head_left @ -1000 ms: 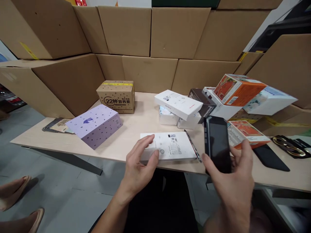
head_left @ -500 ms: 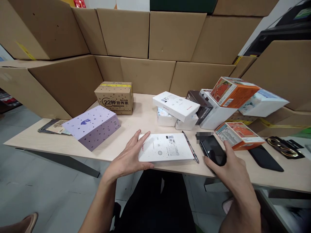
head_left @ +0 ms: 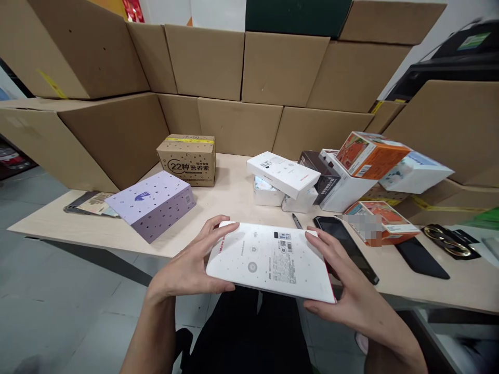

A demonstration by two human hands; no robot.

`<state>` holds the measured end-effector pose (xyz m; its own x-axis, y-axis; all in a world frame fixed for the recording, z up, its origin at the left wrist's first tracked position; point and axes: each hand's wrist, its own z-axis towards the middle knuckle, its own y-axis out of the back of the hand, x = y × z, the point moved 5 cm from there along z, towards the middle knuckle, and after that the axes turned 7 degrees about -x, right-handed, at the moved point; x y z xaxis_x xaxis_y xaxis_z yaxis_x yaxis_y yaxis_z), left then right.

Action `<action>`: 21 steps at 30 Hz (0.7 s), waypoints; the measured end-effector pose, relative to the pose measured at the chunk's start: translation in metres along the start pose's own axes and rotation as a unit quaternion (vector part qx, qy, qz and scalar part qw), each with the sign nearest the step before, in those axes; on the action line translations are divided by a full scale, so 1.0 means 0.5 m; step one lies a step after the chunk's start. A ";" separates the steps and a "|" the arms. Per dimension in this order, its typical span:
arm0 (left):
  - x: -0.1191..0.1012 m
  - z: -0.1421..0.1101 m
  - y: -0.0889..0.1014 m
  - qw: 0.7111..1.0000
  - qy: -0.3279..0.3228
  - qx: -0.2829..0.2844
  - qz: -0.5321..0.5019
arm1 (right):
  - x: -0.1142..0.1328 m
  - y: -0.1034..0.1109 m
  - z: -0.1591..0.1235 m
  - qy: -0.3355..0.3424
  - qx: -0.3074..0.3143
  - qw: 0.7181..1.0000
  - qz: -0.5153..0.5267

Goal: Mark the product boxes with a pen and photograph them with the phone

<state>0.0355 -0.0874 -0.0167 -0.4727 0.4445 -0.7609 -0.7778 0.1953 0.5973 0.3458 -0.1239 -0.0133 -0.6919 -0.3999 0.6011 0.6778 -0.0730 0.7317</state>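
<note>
A flat white box (head_left: 268,262) with small printed labels and red lettering at its left end is held up at the table's front edge. My left hand (head_left: 195,259) grips its left end, thumb underneath and fingers over the far edge. On the right end my right hand (head_left: 339,275) closes the same way. Just beyond the box lies a pen (head_left: 297,221), partly hidden by it. To the right, a black phone (head_left: 351,249) rests on the table, partly behind my right hand.
A lilac box (head_left: 156,202) and a brown carton (head_left: 187,163) stand on the left. White boxes (head_left: 283,171) are stacked at the back, beside orange boxes (head_left: 374,156). A black flat item (head_left: 423,257) and gold-handled scissors (head_left: 448,241) lie right. Cardboard walls (head_left: 234,124) enclose the table (head_left: 230,200).
My right hand has left the phone and moved left onto the white box. The box is now raised and tilted toward me between both hands, covering most of the pen.
</note>
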 end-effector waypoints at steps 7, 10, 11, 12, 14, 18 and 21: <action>0.000 -0.015 0.016 0.995 -0.037 -0.089 -0.037 | 0.038 0.065 0.026 0.029 -0.128 0.990 0.045; -0.004 -0.034 0.074 0.955 -0.076 -0.285 -0.013 | 0.042 0.130 0.084 0.006 -0.317 0.947 0.053; -0.003 -0.046 0.100 0.929 -0.080 -0.361 0.026 | 0.039 0.146 0.111 0.002 -0.369 0.929 0.035; -0.001 -0.060 0.128 0.895 -0.073 -0.431 0.087 | 0.035 0.155 0.140 -0.003 -0.404 0.915 0.000; 0.009 -0.081 0.174 0.832 -0.029 -0.502 0.234 | 0.018 0.155 0.202 -0.029 -0.416 0.901 -0.117; 0.066 -0.095 0.238 0.807 0.096 -0.469 0.345 | -0.045 0.120 0.281 -0.073 -0.385 0.904 -0.170; 0.102 -0.096 0.258 0.814 0.146 -0.431 0.362 | -0.079 0.094 0.293 -0.113 -0.367 0.905 -0.185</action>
<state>-0.1090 -0.0815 0.0095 -0.9165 -0.0818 -0.3916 -0.1933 -0.7665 0.6125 0.3687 0.0225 0.0448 -0.8824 -0.0335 0.4693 0.3143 -0.7841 0.5351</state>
